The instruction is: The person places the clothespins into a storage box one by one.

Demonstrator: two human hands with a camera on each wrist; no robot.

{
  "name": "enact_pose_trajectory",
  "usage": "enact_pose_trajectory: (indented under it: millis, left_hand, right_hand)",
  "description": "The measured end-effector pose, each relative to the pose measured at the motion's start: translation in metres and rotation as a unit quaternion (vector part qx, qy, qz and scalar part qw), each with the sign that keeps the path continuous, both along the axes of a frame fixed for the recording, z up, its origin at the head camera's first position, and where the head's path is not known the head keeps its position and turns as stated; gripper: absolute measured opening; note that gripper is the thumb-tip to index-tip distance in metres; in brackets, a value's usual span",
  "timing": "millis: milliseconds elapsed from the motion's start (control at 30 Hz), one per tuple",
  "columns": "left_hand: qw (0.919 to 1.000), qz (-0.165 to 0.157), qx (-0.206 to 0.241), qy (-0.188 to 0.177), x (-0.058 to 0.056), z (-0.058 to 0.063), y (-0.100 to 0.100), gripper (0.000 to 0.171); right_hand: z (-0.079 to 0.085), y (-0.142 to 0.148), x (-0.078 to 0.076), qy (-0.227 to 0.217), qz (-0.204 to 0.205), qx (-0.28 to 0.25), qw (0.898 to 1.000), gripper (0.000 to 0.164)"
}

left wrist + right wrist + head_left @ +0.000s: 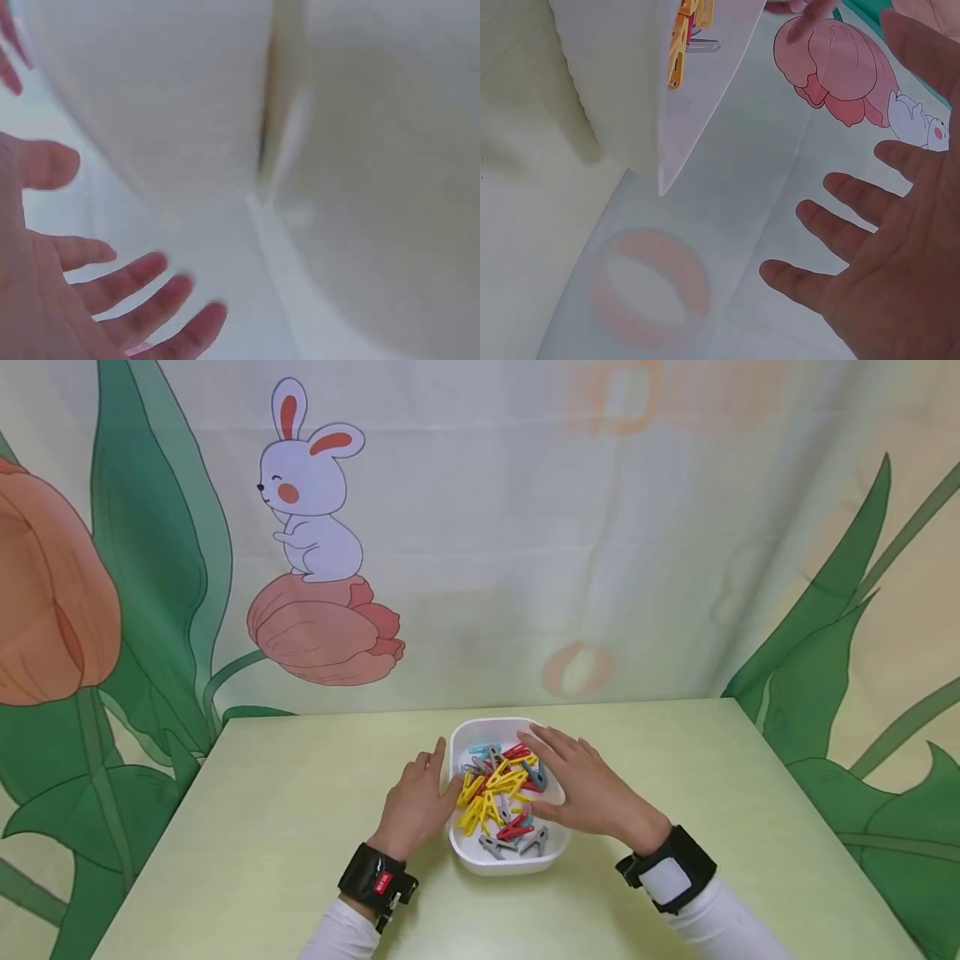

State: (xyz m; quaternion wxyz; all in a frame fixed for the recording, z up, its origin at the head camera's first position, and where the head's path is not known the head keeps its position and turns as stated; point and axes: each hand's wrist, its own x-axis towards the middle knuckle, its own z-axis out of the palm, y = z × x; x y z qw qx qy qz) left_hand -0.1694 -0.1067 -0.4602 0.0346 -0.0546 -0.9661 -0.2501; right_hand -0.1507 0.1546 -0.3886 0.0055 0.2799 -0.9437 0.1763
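Note:
A white plastic basin [510, 865] stands on the table, holding a loose pile of plastic clothespins. Yellow clothespins [474, 814] fill its middle, with red clothespins [514, 828], grey clothespins [536, 842] and light blue ones among them. My left hand [417, 806] is at the basin's left side, fingers spread and thumb by the rim. Over the right rim reaches my right hand [596, 789], fingers extended and thumb apart. In the left wrist view the palm [45, 300] faces the basin's outer wall [165, 97], holding nothing. The right wrist view also shows an empty palm [900, 262] with loosely spread fingers.
The pale green table [292, 827] extends on both sides of the basin. Behind it hangs a curtain [480, 527] printed with a rabbit, tulips and large leaves. Black straps with small cameras [375, 881] sit on both wrists over white sleeves.

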Motion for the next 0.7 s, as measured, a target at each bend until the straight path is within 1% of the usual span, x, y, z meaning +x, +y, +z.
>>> enact_pose_trajectory:
  millis: [100,200,300,367,433,533,600,700]
  left_hand:
    - [0.9987,-0.019,-0.02,0.044,0.004,0.008,-0.003,0.073]
    - [0.9968,-0.039,-0.022,0.067,0.015,0.018,-0.005,0.076]
    - [0.995,-0.067,-0.03,0.068,0.027,0.03,-0.005,0.081]
    - [0.9927,-0.091,-0.044,0.066,0.034,0.038,-0.003,0.084]
    - [0.9887,-0.119,-0.059,0.069,0.039,0.044,-0.001,0.086]
    - [0.9833,-0.152,-0.067,0.075,0.044,0.051,0.001,0.085]
    - [0.9805,-0.167,-0.07,0.076,0.047,0.054,0.001,0.083]
    - [0.9799,-0.173,-0.072,0.068,0.047,0.061,0.0,0.083]
  right_hand:
    - [-0.004,0.001,0.004,-0.002,-0.002,-0.003,1.0,0.093]
    - [-0.008,0.002,0.007,-0.001,0.004,-0.002,1.0,0.093]
    - [-0.01,0.002,0.01,0.005,0.008,0.008,1.0,0.092]
    - [-0.011,0.003,0.011,0.014,0.009,0.028,0.999,0.095]
    - [-0.011,0.005,0.012,0.027,0.009,0.054,0.998,0.098]
    - [-0.013,0.007,0.013,0.038,0.011,0.081,0.996,0.101]
    - [-0.014,0.009,0.016,0.033,0.008,0.082,0.996,0.101]
    - [-0.01,0.008,0.012,0.039,0.005,0.078,0.996,0.1]
